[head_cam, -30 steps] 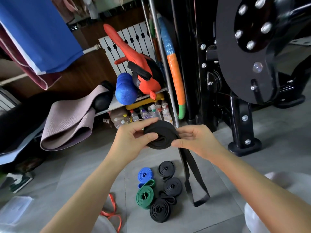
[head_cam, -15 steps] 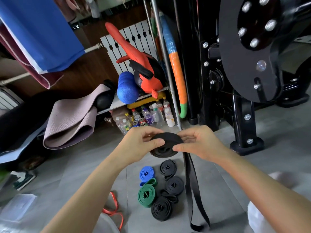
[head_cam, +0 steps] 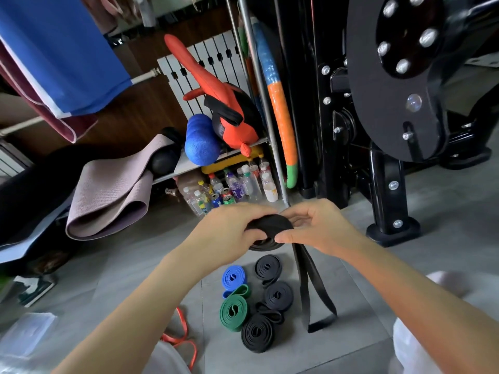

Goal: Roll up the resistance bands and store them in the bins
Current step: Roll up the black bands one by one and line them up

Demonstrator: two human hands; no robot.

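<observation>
Gripping the half-wound black band (head_cam: 270,225) from both sides, I hold its coil in the air above the floor (head_cam: 391,279), in front of the shelf of bottles (head_cam: 243,184). My left hand (head_cam: 232,230) has thumb and curled fingers clamped round the coil's left side. My right hand (head_cam: 318,228) pinches the right edge, thumb tip on the near face and fingers curled behind. The loose tail (head_cam: 310,287) hangs down from the coil as a doubled strap. I cannot tell whether its end loop touches the tiles or hangs just clear.

My main worry is spring-back. I expect this rubber to unwind, so if either pinch slackens while I shift my fingers for the next turn, the outer wraps could pop loose. Squeezing unevenly could also push the layers sideways and cone the roll.

The 2 strands of the tail appear to cross partway down. Winding that twist in would probably leave a lumpy roll that sits badly in a bin.

The tail also dangles just beside the finished rolls: 1 blue roll (head_cam: 233,278), 1 green roll (head_cam: 233,310) and 3 black rolls (head_cam: 278,295). Nothing visible ties them shut, so a swinging strap could nudge one open. An orange band (head_cam: 181,338) lies unrolled near my left forearm.
</observation>
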